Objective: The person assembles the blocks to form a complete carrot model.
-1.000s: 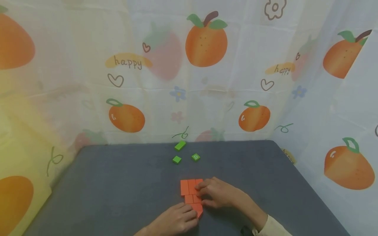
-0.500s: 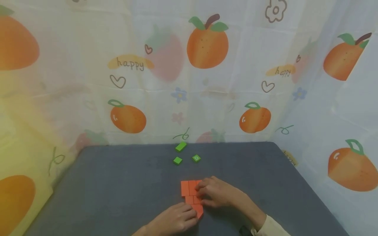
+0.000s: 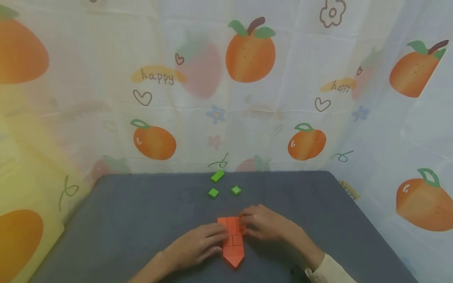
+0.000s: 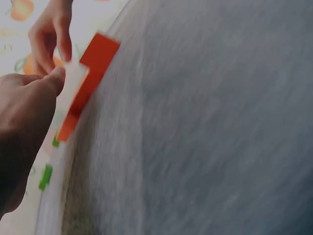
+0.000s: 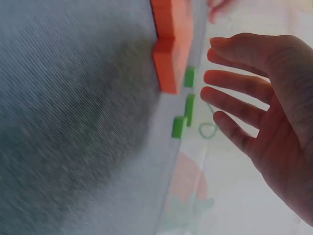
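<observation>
Several orange-red blocks (image 3: 232, 228) lie fitted together in one flat shape, wider at the far end and pointed at the near end (image 3: 234, 255). My left hand (image 3: 194, 245) is at the left side of the shape, its fingers over the left edge. At the upper right corner is my right hand (image 3: 265, 223), its fingers covering part of that corner in the head view. The right wrist view shows the right hand's fingers (image 5: 234, 83) extended and spread, holding nothing. In the left wrist view the left hand (image 4: 29, 105) appears beside the orange blocks (image 4: 98, 56), holding nothing visible.
Beyond the orange shape lie three green blocks: an oblong one (image 3: 217, 176), a plain square one (image 3: 213, 193) and one marked with a letter D (image 3: 236, 190). They sit on a dark grey table (image 3: 141, 208). A fruit-printed curtain (image 3: 198, 129) stands behind it.
My left hand has moved off the pointed near end, up along the left side, so the tip now shows. My right hand has shifted slightly up and right.
</observation>
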`<state>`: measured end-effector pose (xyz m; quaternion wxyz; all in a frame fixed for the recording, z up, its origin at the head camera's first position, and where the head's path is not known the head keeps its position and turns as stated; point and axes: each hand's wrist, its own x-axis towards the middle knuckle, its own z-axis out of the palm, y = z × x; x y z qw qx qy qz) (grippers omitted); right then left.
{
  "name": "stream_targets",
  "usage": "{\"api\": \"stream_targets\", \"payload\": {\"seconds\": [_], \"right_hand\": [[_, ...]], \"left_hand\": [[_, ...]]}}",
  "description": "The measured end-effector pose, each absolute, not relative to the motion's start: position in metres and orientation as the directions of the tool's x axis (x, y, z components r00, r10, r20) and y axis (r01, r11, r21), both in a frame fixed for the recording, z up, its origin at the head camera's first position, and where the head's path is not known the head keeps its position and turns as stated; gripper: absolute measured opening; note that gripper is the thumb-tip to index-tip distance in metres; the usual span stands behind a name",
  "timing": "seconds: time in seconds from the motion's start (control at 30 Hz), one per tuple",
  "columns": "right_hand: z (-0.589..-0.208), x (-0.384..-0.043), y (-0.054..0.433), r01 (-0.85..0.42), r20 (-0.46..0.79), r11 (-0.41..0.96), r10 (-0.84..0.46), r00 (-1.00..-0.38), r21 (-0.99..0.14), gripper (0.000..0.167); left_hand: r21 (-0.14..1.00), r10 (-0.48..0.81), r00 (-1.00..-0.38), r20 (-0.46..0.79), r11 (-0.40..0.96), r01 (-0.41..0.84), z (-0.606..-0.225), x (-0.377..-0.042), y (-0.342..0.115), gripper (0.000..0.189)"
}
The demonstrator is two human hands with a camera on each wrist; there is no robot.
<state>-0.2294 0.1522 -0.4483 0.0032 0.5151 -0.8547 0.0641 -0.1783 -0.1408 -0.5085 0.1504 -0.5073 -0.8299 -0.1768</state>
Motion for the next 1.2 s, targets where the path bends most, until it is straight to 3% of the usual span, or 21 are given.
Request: {"api": "stream_targets", "payload": {"seconds": [0.23,0.43,0.63,0.9,1.07,1.2], "right_hand": [[-0.431,-0.255,0.158,-0.848,0.037,0.524,-0.849,-0.528,-0.082,0.020],[-0.413,-0.302,0.151,-0.811,0.068,0.574,-0.810,-0.582,-0.112,0.027],[-0.409,-0.348,0.127,-0.815,0.080,0.576,-0.811,-0.580,-0.069,0.036],[-0.432,-0.389,0.088,-0.721,-0.123,0.685,-0.728,-0.674,-0.106,0.051],[-0.452,-0.404,0.081,-0.695,-0.267,0.711,-0.694,-0.669,-0.107,0.072],[-0.465,-0.420,0.088,-0.725,-0.239,0.688,-0.703,-0.670,0.007,0.061]], "left_hand": [[0.198,0.823,-0.463,0.329,0.420,0.886,-0.519,-0.190,-0.151,0.046],[0.236,0.829,-0.481,0.285,0.425,0.874,-0.516,-0.193,-0.150,0.043],[0.218,0.840,-0.468,0.273,0.420,0.881,-0.514,-0.193,-0.149,0.042],[0.180,0.838,-0.435,0.330,0.396,0.900,-0.514,-0.193,-0.145,0.037],[0.173,0.850,-0.426,0.310,0.391,0.904,-0.513,-0.193,-0.143,0.038],[0.174,0.850,-0.444,0.284,0.410,0.895,-0.508,-0.193,-0.147,0.038]]}}
